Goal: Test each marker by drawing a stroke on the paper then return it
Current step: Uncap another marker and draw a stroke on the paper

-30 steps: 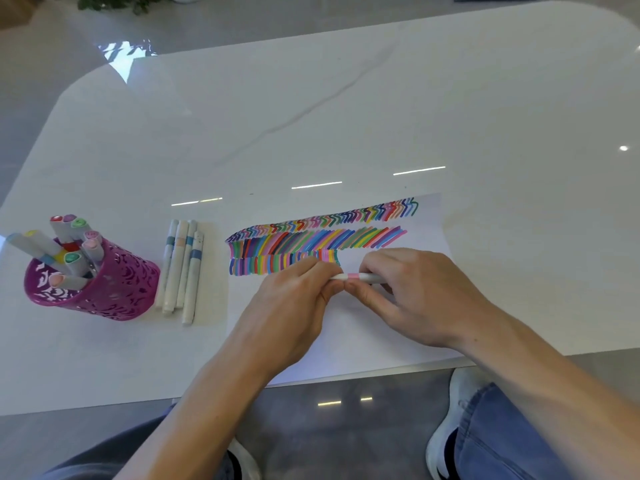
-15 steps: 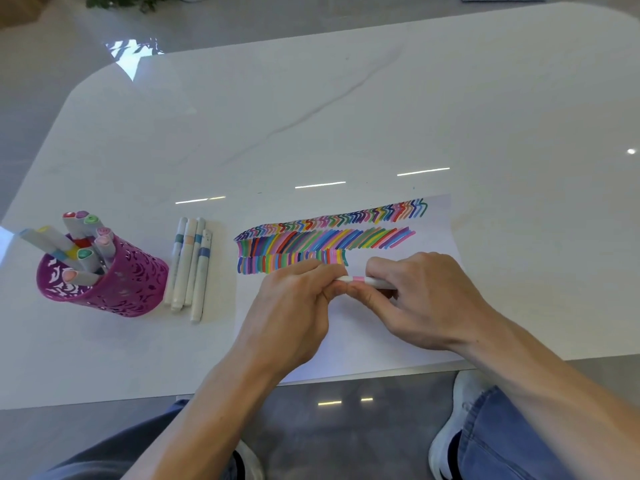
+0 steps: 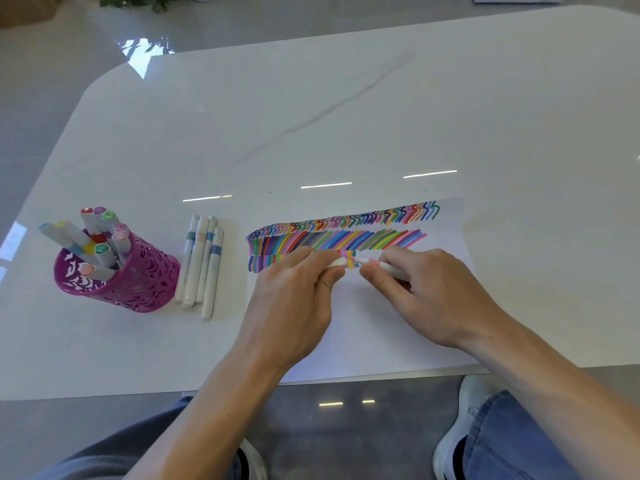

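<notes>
Now, your left grip (image 3: 294, 306) pinches the cap (image 3: 336, 263) and your right grip (image 3: 433, 292) pinches the marker (image 3: 388, 270). The two are just apart above the paper (image 3: 381, 341), at the end of the lowest row of strokes (image 3: 263, 263). Tilt the tip down, set it beside the last stroke and pull one short, light line. Hold the cap ready for recapping. The cup (image 3: 138, 282) stands well left on the bench (image 3: 346, 116).

A white marble table (image 3: 346, 116) carries a striped paper (image 3: 381, 341), four loose markers (image 3: 202, 258) and a magenta cup (image 3: 145, 278).
</notes>
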